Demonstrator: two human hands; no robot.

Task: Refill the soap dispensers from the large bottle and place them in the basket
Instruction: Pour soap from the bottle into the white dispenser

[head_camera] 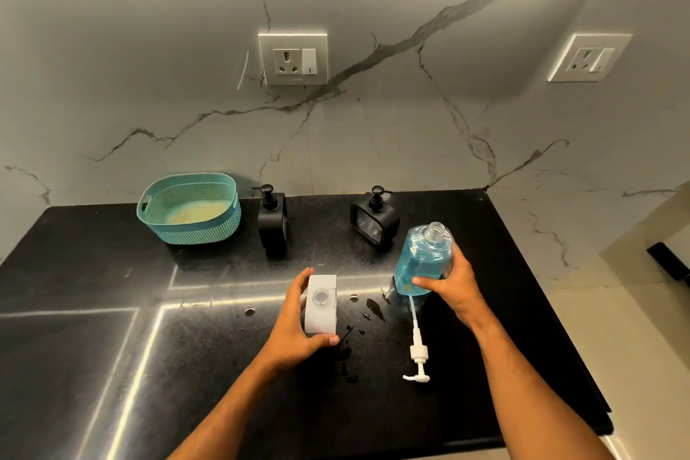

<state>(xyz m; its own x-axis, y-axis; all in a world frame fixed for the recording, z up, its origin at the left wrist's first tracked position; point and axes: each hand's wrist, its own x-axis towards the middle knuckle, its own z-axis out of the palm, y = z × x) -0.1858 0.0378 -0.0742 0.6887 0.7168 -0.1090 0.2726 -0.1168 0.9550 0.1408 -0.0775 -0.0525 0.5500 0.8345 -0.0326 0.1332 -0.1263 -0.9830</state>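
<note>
Large bottle point(422, 261): uncapped, blue soap inside, likely heavy and slick; right hand point(450, 282) grips its lower body.
White dispenser point(320, 304): open-necked, light, rigid; left hand point(298, 325) clasps its sides.
Pump point(417, 351): lies on wet counter point(112, 273).
Basket point(190, 207): far left, well apart.

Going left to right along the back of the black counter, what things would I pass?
Teal basket → black soap dispenser standing edge-on → second black soap dispenser turned face-on → large bottle of blue soap, held in the right hand.
</note>
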